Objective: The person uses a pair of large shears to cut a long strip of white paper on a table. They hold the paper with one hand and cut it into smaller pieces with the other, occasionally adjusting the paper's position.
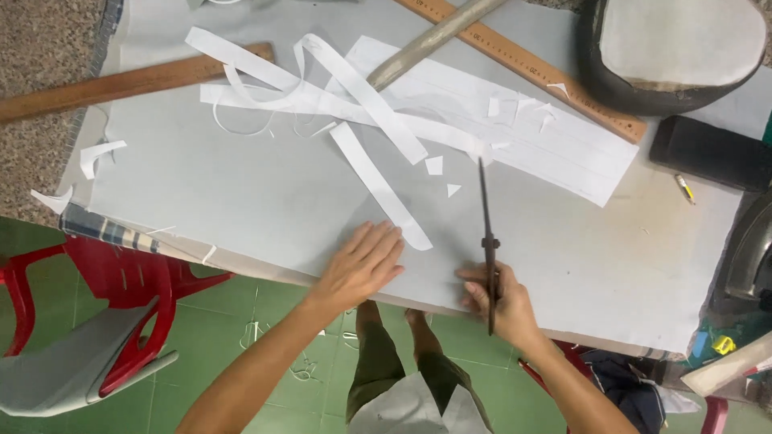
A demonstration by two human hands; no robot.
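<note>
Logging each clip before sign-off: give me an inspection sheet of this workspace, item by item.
Surface: grey sheet spread over the table, edge hanging toward the person.
Job's things: scissors, blades pointing away over the sheet; long white strip beside the left hand.
Clutter: tangled white paper strips and small offcuts, two wooden rulers, metal rod, black case, small pencil.
Grips: left hand flat on the sheet, fingers spread; right hand closed on the scissors' handles.
Cables: nothing seen.
Surroundings: green tiled floor, red plastic chair, padded seat at the far corner.
</note>
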